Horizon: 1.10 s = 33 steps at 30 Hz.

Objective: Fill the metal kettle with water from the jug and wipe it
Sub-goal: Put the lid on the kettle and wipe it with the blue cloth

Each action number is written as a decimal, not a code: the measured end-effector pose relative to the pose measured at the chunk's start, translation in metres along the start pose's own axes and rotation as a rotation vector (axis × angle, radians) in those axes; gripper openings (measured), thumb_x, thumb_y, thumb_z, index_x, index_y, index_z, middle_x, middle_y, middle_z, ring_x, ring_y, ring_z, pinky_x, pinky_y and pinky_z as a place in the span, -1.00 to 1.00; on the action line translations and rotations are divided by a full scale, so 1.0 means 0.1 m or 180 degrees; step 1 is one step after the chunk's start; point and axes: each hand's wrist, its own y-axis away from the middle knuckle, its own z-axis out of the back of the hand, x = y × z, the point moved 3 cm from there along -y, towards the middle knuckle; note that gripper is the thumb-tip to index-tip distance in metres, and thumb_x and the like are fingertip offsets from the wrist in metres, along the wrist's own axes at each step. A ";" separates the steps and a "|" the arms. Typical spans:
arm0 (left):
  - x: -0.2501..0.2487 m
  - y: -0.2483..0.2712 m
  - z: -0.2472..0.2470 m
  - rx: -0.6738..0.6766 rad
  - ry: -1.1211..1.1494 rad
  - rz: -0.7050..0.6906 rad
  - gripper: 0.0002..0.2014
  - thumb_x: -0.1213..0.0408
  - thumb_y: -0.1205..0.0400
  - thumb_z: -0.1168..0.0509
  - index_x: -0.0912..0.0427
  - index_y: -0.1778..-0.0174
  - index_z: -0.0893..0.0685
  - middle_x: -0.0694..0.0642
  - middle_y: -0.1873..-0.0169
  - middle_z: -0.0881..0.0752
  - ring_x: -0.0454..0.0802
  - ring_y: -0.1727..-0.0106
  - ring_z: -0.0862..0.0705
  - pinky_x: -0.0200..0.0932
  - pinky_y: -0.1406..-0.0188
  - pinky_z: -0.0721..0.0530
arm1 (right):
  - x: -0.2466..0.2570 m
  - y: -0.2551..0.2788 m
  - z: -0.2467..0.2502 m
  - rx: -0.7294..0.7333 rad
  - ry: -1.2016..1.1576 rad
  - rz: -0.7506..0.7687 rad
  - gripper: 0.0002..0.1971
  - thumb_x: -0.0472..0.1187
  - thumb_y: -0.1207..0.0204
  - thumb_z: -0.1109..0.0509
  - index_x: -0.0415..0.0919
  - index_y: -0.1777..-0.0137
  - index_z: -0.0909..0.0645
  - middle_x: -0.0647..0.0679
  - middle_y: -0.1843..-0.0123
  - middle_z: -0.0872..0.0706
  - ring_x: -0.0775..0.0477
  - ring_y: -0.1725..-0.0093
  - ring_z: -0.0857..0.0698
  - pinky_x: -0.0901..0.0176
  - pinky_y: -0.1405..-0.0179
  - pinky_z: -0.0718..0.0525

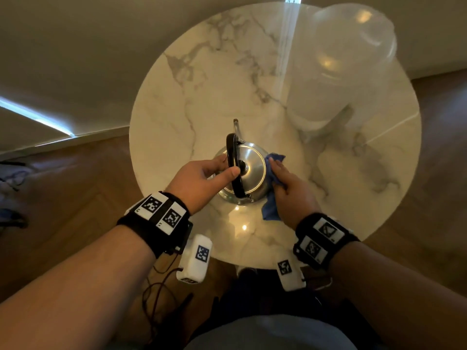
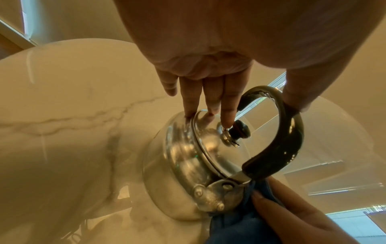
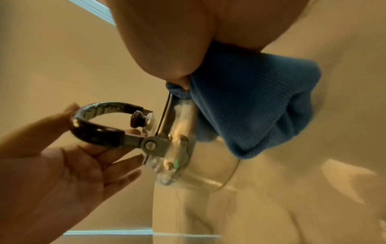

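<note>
The metal kettle (image 1: 252,170) stands lid on near the middle of the round marble table (image 1: 214,84), spout pointing away from me. My left hand (image 1: 226,165) steadies it: straight fingers (image 2: 211,94) touch the lid and the thumb rests against the black handle (image 2: 290,140). My right hand (image 1: 280,178) grips a blue cloth (image 1: 270,208) and presses it on the kettle's right side, by the handle's bracket (image 3: 150,145). In the right wrist view the cloth (image 3: 250,107) bunches under the thumb. The translucent jug (image 1: 338,72) stands at the table's far right, apart from both hands.
The table is small, with its near edge just below my wrists. Wooden floor (image 1: 75,198) surrounds it and a pale wall (image 1: 88,46) runs behind. Thin cables (image 1: 156,294) hang from my left wrist. Dark items lie on the floor at the far left (image 1: 10,198).
</note>
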 end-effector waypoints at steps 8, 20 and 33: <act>0.04 0.00 0.00 0.0076 -0.0149 -0.0192 -0.60 -0.25 -0.56 -0.26 -0.14 -0.14 -0.79 -0.30 -0.45 -0.54 -0.31 -0.47 -0.51 -0.14 -0.50 -0.43 | -0.10 0.67 -0.53 -0.0049 -0.0178 -0.0254 -0.48 -0.37 -0.68 -0.31 0.16 -0.54 -0.57 0.02 -0.69 -0.46 0.08 -0.67 -0.35 0.42 -0.59 -0.20; 0.06 0.02 -0.01 0.0031 -0.0236 -0.0162 -0.57 -0.32 -0.53 -0.23 -0.18 -0.13 -0.76 -0.30 -0.50 -0.47 -0.23 -0.49 -0.51 -0.13 -0.46 -0.43 | 0.03 0.15 -0.37 -0.1176 -0.0801 -0.0966 -0.44 -0.25 -0.76 0.02 0.24 -0.70 -0.22 0.44 -0.25 -0.66 0.41 -0.17 -0.60 0.57 -0.37 -0.35; -0.25 0.10 0.14 -0.0565 -0.1384 -0.0625 -0.35 -0.25 -0.48 -0.28 -0.21 -0.48 -0.30 -0.15 -0.44 -0.54 -0.12 -0.37 -0.62 0.03 -0.26 -0.67 | 0.03 0.38 0.02 0.0073 0.0075 -0.0234 -0.48 -0.42 -0.68 -0.23 -0.17 -0.64 -0.44 -0.13 -0.45 -0.65 -0.05 -0.46 -0.62 0.38 -0.31 -0.55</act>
